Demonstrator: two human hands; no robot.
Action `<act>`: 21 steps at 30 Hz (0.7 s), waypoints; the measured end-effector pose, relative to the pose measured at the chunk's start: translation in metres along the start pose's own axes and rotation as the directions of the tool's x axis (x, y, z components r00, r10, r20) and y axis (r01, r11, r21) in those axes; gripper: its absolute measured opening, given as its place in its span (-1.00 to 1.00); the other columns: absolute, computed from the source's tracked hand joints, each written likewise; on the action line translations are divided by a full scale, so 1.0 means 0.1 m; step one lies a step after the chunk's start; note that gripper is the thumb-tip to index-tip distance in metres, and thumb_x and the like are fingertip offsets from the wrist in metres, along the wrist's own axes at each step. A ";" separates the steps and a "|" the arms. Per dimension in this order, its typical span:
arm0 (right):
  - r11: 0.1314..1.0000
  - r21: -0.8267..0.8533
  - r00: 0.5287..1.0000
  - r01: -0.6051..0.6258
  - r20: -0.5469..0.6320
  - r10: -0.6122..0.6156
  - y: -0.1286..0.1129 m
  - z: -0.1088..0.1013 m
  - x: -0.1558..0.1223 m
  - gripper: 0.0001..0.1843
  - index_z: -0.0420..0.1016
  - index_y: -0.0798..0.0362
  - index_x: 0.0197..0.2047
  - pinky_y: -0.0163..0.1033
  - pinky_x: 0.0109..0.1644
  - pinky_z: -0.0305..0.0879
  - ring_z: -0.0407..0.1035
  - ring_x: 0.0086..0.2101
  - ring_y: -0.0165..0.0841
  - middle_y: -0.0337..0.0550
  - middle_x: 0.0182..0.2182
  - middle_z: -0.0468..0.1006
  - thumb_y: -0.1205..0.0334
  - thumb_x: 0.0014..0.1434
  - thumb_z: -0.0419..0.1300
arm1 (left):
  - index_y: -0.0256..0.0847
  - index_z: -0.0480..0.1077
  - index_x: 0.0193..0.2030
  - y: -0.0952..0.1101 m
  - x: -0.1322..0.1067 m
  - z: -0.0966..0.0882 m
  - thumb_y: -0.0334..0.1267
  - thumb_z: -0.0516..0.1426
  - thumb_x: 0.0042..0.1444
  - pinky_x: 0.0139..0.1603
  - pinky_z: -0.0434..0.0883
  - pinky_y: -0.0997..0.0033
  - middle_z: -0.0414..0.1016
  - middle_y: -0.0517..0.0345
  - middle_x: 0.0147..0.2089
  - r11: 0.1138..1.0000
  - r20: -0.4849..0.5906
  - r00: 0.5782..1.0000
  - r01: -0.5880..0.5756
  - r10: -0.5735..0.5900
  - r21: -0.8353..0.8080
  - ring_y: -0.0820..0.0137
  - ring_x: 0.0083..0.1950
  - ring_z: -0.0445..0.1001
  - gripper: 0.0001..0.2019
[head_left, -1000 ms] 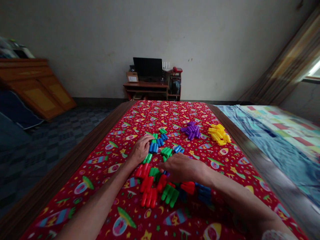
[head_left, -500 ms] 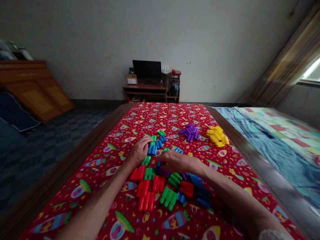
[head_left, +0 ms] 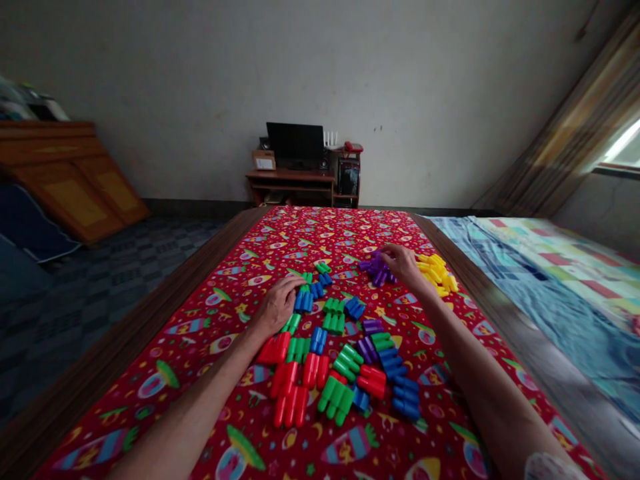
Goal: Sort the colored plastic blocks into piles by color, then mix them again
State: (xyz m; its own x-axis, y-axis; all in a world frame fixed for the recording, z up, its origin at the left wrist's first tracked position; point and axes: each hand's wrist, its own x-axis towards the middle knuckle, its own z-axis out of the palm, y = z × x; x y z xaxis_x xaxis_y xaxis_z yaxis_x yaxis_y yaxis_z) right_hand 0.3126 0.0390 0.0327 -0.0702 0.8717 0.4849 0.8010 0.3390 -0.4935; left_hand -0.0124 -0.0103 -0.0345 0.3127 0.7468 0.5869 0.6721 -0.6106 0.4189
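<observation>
Several plastic toy blocks in red, green, blue and purple lie mixed [head_left: 336, 363] on a red patterned tablecloth [head_left: 280, 247]. My left hand [head_left: 277, 305] rests at the left edge of this heap, fingers curled against blue and green blocks [head_left: 306, 299]. My right hand [head_left: 404, 265] is stretched far forward between a purple pile [head_left: 376, 268] and a yellow pile [head_left: 436, 271], its fingers closed at the purple pile; what they hold is hidden.
The table has a dark wooden rim [head_left: 173, 290]. A bed with a checked cover [head_left: 555, 267] runs along the right. A desk with a monitor [head_left: 296, 141] stands at the far wall, and a wooden cabinet [head_left: 70, 177] sits on the left.
My right hand has left the mixed heap and reached forward and right to the purple pile. My left hand has stayed in place. More blocks of the heap are uncovered.
</observation>
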 end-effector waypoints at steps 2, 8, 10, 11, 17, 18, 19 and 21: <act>1.000 -0.012 0.999 0.012 -0.053 -0.013 0.00 -0.01 -0.01 -0.74 0.55 0.15 -0.19 -0.26 -0.18 0.26 0.42 -0.30 -0.32 -0.03 -0.32 0.59 0.27 0.17 0.07 | -0.20 0.48 -0.03 0.00 0.00 0.00 -0.45 -0.11 0.16 0.16 0.43 0.18 0.52 0.01 -0.02 1.000 -0.002 1.000 -0.003 0.003 0.000 0.30 0.05 0.48 -0.60; 0.971 0.044 0.830 0.235 0.511 -0.224 -0.61 -0.33 -0.16 -0.76 0.54 0.14 -0.34 -0.36 -0.40 0.11 0.27 -0.51 -0.48 -0.21 -0.52 0.49 0.28 0.22 0.07 | -0.22 0.47 -0.04 -0.05 -0.01 0.02 -0.44 -0.10 0.15 0.17 0.42 0.13 0.52 -0.01 0.00 1.000 0.009 1.000 0.001 -0.001 0.023 0.29 0.06 0.47 -0.62; 0.950 -0.016 0.679 0.311 0.704 -0.210 -0.79 -0.42 -0.33 -0.81 0.54 0.12 -0.37 -0.37 -0.42 0.07 0.27 -0.51 -0.48 -0.20 -0.51 0.50 0.29 0.19 0.12 | -0.23 0.48 -0.05 -0.06 -0.01 0.02 -0.43 -0.10 0.16 0.17 0.42 0.13 0.52 -0.02 0.00 0.999 0.001 1.000 0.004 -0.005 0.033 0.28 0.06 0.47 -0.62; 0.932 -0.080 0.650 0.353 0.738 -0.182 -0.84 -0.44 -0.44 -0.84 0.55 0.11 -0.33 -0.36 -0.41 0.09 0.31 -0.48 -0.45 -0.17 -0.46 0.53 0.29 0.18 0.14 | -0.23 0.48 -0.05 -0.05 0.00 0.02 -0.43 -0.11 0.16 0.17 0.42 0.14 0.52 -0.03 0.00 0.999 0.001 1.000 0.004 -0.004 0.034 0.28 0.06 0.47 -0.62; 0.832 -0.283 0.681 0.476 0.717 -0.146 -0.73 -0.29 -0.94 -0.70 0.51 0.14 -0.01 -0.30 -0.25 0.20 0.42 -0.21 -0.29 0.07 -0.13 0.57 0.22 0.22 0.18 | -0.23 0.48 -0.07 -0.03 0.02 0.02 -0.44 -0.12 0.15 0.19 0.40 0.15 0.52 -0.02 -0.02 1.000 0.001 1.000 -0.012 0.012 0.022 0.29 0.07 0.46 -0.61; 0.850 -0.244 0.673 0.466 0.722 -0.161 -0.68 -0.26 -0.94 -0.70 0.51 0.14 -0.02 -0.31 -0.25 0.20 0.41 -0.23 -0.31 0.05 -0.15 0.57 0.20 0.22 0.19 | -0.23 0.48 -0.07 -0.03 0.02 0.02 -0.44 -0.12 0.15 0.18 0.40 0.16 0.52 -0.02 -0.03 1.000 -0.001 1.000 -0.013 0.013 0.018 0.29 0.07 0.47 -0.62; 0.875 -0.189 0.663 0.446 0.726 -0.181 -0.63 -0.23 -0.92 -0.71 0.52 0.14 -0.04 -0.32 -0.27 0.19 0.41 -0.27 -0.34 0.01 -0.18 0.58 0.18 0.21 0.20 | -0.23 0.48 -0.07 -0.04 0.02 0.02 -0.44 -0.11 0.16 0.18 0.41 0.16 0.52 -0.02 -0.03 1.000 -0.002 1.000 -0.013 0.013 0.015 0.29 0.06 0.47 -0.62; 0.925 -0.085 0.676 0.371 0.708 -0.206 -0.53 -0.21 -0.79 -0.75 0.53 0.12 -0.11 -0.35 -0.33 0.14 0.39 -0.36 -0.40 -0.09 -0.29 0.58 0.16 0.20 0.20 | -0.23 0.48 -0.06 -0.05 0.01 0.03 -0.44 -0.12 0.16 0.17 0.42 0.17 0.52 -0.01 -0.02 1.000 -0.001 1.000 -0.015 0.016 0.011 0.30 0.05 0.47 -0.61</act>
State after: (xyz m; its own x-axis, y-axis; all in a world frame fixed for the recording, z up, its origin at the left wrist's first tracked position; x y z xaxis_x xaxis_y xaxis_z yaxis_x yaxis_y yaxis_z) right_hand 0.2883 -0.0552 0.0352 -0.6330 0.7699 -0.0816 0.7654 0.6066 -0.2150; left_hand -0.0134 -0.0059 -0.0374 0.3222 0.7370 0.5942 0.6745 -0.6192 0.4022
